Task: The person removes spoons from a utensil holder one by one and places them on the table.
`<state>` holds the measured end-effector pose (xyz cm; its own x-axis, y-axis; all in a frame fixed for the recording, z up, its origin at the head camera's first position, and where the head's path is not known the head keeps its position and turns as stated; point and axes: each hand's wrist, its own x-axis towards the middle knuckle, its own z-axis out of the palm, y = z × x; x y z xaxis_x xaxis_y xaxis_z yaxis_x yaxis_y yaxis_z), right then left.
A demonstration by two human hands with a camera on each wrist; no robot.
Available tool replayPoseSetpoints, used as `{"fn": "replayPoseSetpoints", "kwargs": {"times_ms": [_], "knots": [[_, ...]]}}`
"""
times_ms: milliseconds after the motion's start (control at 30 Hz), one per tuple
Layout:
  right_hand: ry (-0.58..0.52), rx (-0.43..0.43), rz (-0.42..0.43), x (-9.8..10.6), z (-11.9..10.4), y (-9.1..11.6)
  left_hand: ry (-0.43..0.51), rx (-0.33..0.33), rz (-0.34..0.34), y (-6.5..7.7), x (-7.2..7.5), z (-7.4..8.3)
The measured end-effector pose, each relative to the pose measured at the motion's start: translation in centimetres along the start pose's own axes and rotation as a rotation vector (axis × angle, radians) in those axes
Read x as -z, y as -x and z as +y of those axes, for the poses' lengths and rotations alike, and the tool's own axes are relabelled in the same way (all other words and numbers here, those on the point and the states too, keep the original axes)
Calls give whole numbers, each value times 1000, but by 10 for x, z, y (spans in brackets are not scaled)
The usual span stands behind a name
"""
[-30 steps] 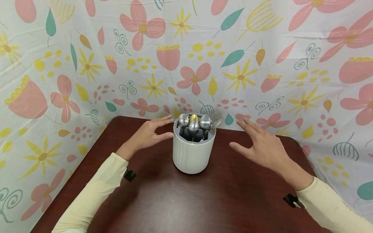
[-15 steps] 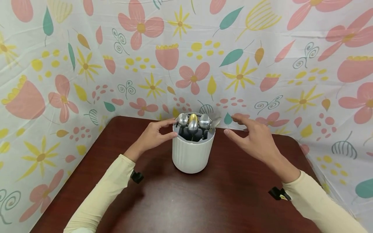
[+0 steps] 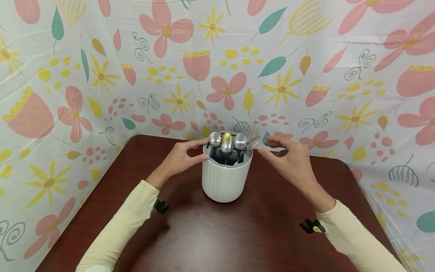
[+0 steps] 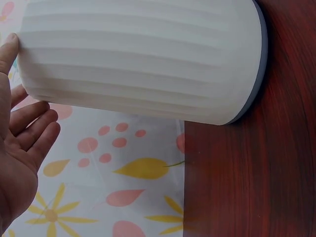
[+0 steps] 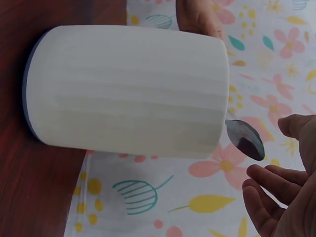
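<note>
A white ribbed utensil holder (image 3: pixel 224 183) with a grey divided insert stands upright on the table. Bowl ends of several silver spoons (image 3: pixel 227 146) show at its top, along with a gold-coloured one (image 3: pixel 226 136). One spoon (image 5: pixel 245 139) leans out past the right side of the rim. My left hand (image 3: pixel 180 160) rests its thumb and fingertips at the rim's left side, fingers loosely extended. To the right, my right hand (image 3: pixel 292 160) is held with thumb and fingers apart, close to the leaning spoon, holding nothing. The spoons' handles are hidden inside the holder.
The dark reddish-brown tabletop (image 3: pixel 207 238) extends around the holder. Behind and to both sides hangs a white curtain (image 3: pixel 210 37) with a flower print, close to the table's back edge. Dark wrist cameras (image 3: pixel 309 225) sit below the cream sleeves.
My right hand has moved left to the leaning spoon, its thumb and fingers drawing closer together. My left hand has come rightward to the holder's rim. The holder stays in place.
</note>
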<state>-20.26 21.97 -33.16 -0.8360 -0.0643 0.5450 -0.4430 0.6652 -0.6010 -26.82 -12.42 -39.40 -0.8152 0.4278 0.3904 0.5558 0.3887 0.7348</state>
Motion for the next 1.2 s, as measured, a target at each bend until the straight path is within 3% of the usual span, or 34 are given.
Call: {"fn": "replayPoseSetpoints", "kwargs": {"times_ms": [500, 1200], "knots": [[-52, -96, 67, -23, 4, -4, 22, -13, -2, -1, -2, -3], [-146, -108, 144, -40, 1, -6, 11, -36, -6, -2, 2, -3]]}}
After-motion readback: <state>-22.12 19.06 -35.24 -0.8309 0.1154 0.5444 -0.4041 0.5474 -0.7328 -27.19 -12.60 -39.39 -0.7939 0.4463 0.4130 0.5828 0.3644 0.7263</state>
